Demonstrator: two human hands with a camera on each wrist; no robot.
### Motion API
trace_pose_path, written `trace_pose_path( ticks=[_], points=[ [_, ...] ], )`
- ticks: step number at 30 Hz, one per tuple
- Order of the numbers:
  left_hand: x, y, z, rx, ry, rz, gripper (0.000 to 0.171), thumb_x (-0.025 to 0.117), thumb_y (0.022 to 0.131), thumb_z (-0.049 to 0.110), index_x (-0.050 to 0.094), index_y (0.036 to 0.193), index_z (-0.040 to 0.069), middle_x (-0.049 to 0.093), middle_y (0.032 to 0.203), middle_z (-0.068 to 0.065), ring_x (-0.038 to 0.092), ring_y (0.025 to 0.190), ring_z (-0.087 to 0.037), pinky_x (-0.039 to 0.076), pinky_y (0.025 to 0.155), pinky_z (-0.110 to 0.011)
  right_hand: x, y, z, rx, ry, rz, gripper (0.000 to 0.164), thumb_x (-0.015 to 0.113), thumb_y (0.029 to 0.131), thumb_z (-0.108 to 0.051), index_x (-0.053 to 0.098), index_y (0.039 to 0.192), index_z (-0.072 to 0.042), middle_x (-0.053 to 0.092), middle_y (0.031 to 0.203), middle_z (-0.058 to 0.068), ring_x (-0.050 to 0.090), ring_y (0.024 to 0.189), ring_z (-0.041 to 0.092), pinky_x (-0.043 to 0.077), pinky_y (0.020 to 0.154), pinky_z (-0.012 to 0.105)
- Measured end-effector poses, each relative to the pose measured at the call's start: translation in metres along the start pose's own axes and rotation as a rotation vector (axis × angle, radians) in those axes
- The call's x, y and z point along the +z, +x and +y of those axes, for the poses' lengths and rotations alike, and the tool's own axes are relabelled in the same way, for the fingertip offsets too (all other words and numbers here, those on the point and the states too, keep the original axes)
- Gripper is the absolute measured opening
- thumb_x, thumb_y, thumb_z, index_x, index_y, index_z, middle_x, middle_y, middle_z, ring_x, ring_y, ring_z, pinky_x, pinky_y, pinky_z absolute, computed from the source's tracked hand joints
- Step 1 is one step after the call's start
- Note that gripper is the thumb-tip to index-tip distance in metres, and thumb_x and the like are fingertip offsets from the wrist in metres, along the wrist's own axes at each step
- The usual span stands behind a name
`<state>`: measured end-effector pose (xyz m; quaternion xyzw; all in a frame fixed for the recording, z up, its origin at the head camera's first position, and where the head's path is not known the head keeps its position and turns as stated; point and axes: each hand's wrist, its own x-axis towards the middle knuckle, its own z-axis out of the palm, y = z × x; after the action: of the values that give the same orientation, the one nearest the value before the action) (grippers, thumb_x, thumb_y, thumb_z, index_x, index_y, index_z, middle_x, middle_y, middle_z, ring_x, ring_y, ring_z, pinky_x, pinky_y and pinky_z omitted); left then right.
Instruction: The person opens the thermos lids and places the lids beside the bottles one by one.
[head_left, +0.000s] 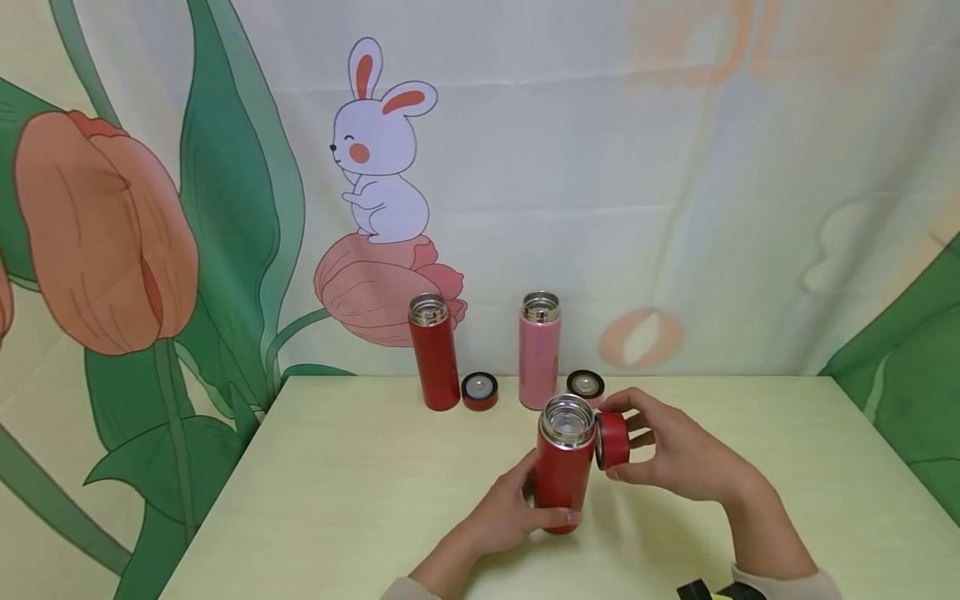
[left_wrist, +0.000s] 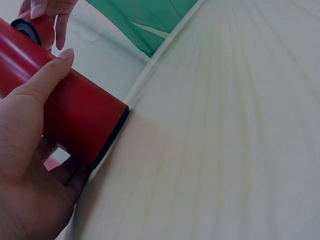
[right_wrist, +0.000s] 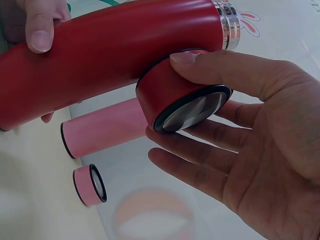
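My left hand grips the lower body of a red thermos bottle, which stands upright on the table with its steel mouth uncovered. In the left wrist view, the thumb lies along the side of the red bottle. Between thumb and fingers, my right hand holds a red lid on its side, right beside the bottle's mouth. The right wrist view shows the thumb on the rim of the red lid, whose shiny disc faces the palm.
Behind, a second red bottle stands uncapped, its lid lying upturned beside it. To its right is an uncapped pink bottle with a pink lid. A printed cloth hangs at the table's back edge.
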<state>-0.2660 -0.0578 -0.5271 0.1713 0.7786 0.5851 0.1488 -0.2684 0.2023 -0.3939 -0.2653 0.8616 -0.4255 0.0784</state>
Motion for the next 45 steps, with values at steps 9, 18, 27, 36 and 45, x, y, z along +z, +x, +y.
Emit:
trace_pose_path(
  ticks=[9,18,27,36,45],
  points=[
    [0.001,0.001,-0.002,0.007,-0.012,-0.008,0.075,0.086,0.085,0.042,0.044,0.148,0.045,0.062,0.139,0.015,0.058,0.131,-0.014,0.045,0.114,-0.045,0.012,-0.004,0.01,0.007,-0.031,0.003,0.062,0.09,0.082,-0.03,0.054,0.132,-0.023,0.067,0.123,-0.004,0.069,0.11,0.019,0.058,0.092,0.03],
    [0.001,-0.001,-0.001,-0.008,-0.024,-0.015,0.075,0.085,0.085,0.042,0.044,0.147,0.047,0.062,0.139,0.015,0.057,0.132,-0.015,0.044,0.115,-0.048,0.023,-0.008,0.018,0.03,-0.031,-0.013,0.064,0.09,0.081,-0.029,0.054,0.133,-0.018,0.066,0.123,-0.001,0.068,0.11,0.02,0.058,0.093,0.03],
    [0.001,-0.001,-0.002,0.004,-0.024,-0.011,0.076,0.086,0.084,0.042,0.044,0.147,0.048,0.062,0.139,0.015,0.057,0.131,-0.014,0.045,0.114,-0.046,0.03,-0.007,0.023,0.045,-0.044,-0.036,0.065,0.09,0.079,-0.024,0.055,0.133,-0.017,0.065,0.124,-0.001,0.066,0.11,0.02,0.058,0.094,0.037],
    [0.0,-0.001,-0.002,0.005,-0.017,-0.007,0.076,0.086,0.084,0.042,0.043,0.147,0.048,0.061,0.14,0.015,0.057,0.133,-0.015,0.044,0.115,-0.045,0.034,-0.007,0.023,0.076,-0.056,-0.058,0.064,0.089,0.079,-0.02,0.054,0.133,-0.016,0.064,0.126,0.001,0.065,0.113,0.021,0.057,0.095,0.037],
    [0.001,-0.001,-0.001,0.002,-0.011,-0.008,0.077,0.086,0.084,0.043,0.043,0.147,0.048,0.062,0.14,0.015,0.057,0.133,-0.015,0.043,0.115,-0.047,0.038,-0.006,0.029,0.096,-0.048,-0.067,0.068,0.09,0.078,-0.019,0.053,0.135,-0.012,0.063,0.126,0.004,0.065,0.114,0.024,0.057,0.097,0.048]
  ],
)
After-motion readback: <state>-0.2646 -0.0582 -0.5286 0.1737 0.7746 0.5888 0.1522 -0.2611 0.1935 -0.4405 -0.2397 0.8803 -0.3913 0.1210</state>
